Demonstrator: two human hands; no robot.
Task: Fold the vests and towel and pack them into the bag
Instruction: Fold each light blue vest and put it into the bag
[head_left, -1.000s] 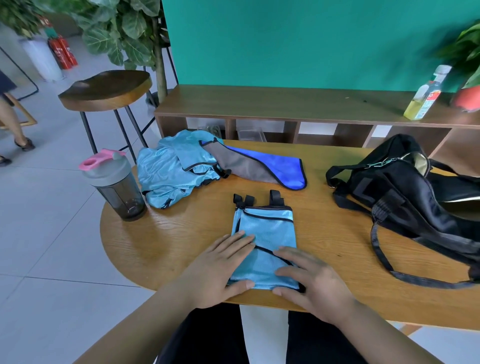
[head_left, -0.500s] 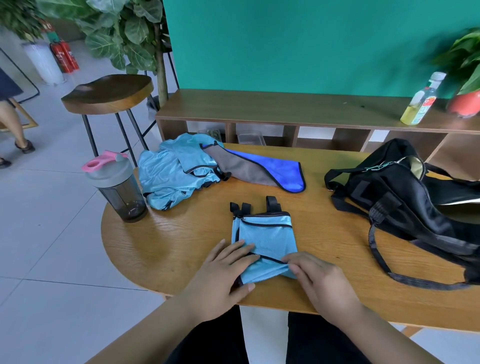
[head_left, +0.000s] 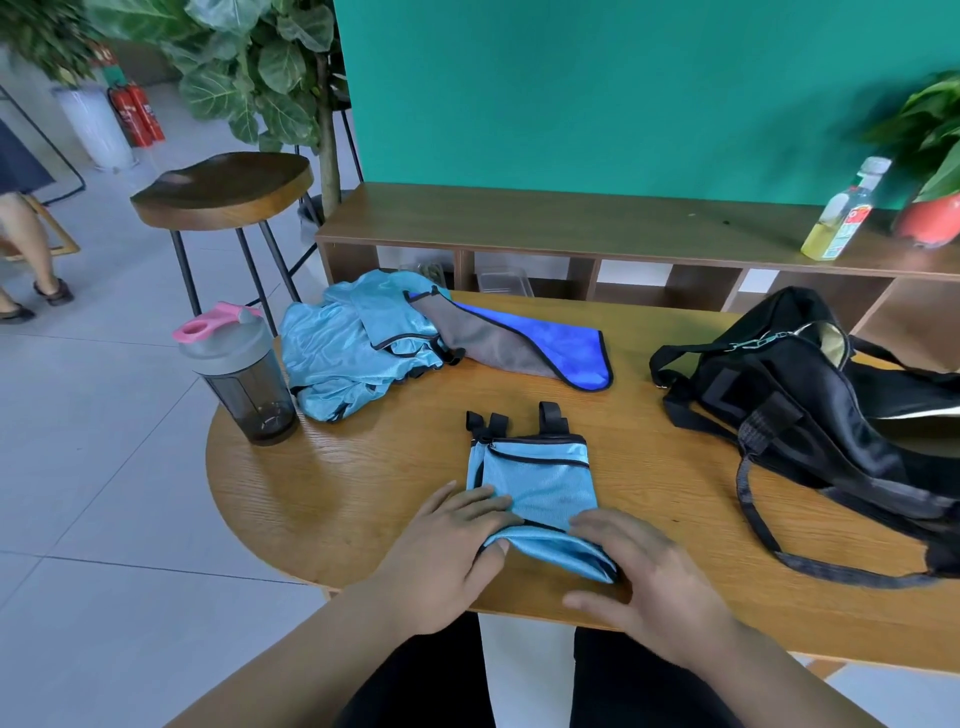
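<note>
Folded vest (head_left: 535, 478) is lying on the table (head_left: 363, 493), close to the front rim, with its black strap ends pointing away from the person. The left hand (head_left: 447, 545) is pinching the near left corner of the folded vest, fingers on top and thumb underneath, and is holding that edge clear of the wood. The right hand (head_left: 654, 577) is covering the near right corner, and whether it is grasping the cloth cannot be told.

Bare wood is showing left of the folded vest and beyond it. A loose bag strap (head_left: 753, 525) is lying right of the folded vest, near but apart. The bag (head_left: 810, 415), farther right, is running out of view. Beyond the folded vest, the towel (head_left: 545, 348) is meeting the crumpled vests (head_left: 343, 358); which one is overlapping is hard to make out.
</note>
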